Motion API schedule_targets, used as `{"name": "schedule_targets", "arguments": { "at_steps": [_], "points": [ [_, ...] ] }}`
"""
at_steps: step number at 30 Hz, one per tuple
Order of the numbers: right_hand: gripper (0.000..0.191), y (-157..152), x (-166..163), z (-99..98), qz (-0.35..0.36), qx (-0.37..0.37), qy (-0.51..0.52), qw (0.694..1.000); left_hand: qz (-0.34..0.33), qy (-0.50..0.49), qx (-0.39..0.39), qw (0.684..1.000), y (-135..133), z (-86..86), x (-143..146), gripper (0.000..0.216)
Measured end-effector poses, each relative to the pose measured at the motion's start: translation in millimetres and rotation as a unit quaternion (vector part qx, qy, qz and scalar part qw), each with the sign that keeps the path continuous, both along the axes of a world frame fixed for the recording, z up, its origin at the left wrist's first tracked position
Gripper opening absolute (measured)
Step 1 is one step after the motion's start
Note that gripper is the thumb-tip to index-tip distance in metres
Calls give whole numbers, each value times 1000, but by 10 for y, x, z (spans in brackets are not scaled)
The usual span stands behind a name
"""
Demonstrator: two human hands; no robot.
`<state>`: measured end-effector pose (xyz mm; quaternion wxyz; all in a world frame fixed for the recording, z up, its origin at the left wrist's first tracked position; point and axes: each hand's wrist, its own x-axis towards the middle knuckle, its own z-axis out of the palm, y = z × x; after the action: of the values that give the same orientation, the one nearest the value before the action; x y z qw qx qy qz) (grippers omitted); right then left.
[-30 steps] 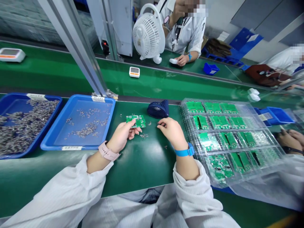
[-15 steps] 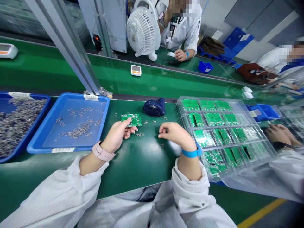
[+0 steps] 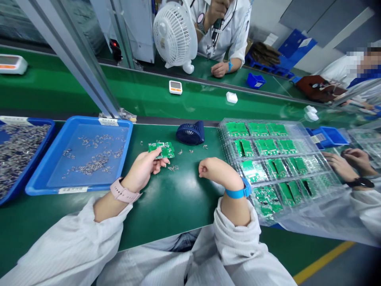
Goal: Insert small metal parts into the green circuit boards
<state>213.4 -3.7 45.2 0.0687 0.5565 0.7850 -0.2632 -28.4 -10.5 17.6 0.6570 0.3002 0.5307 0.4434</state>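
Note:
A green circuit board (image 3: 167,151) is pinched between the thumb and fingers of my left hand (image 3: 145,167), just above the table. My right hand (image 3: 218,170) is closed to its right, fingers curled in; whatever they hold, if anything, is hidden. Small metal parts (image 3: 173,168) lie scattered on the table below the board, and a few more sit between my hands and the small dark blue fan (image 3: 190,133).
Blue trays of metal parts, one shallow (image 3: 95,163) and one fuller (image 3: 20,155), stand at left. A clear compartment tray (image 3: 238,161) of circuit boards is at right. Beyond runs a green belt (image 3: 143,93) with a timer (image 3: 175,87). Co-workers' hands (image 3: 342,165) appear at right.
My right hand's fingers have curled in tighter. The board stays in my left hand. A white object now lies on the belt, and the co-worker opposite no longer holds the white ring.

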Motion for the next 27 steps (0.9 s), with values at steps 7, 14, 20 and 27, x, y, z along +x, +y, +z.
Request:
{"name": "schedule_targets", "arguments": {
  "at_steps": [7,14,20,27],
  "points": [
    [13,18,115,44,-73,36,24,996,4,3,2,1000,0,40,21,44],
    [17,19,33,-8,-26,-31,7,999,0,4,1,1000,1,26,3,44],
    [19,56,-18,11,-103,141,100,980,-9,7,1,1000,6,0,-7,43],
    [10,24,83,9,-140,64,-15,988,-1,-8,-6,1000,6,5,1,45]
  ]
}}
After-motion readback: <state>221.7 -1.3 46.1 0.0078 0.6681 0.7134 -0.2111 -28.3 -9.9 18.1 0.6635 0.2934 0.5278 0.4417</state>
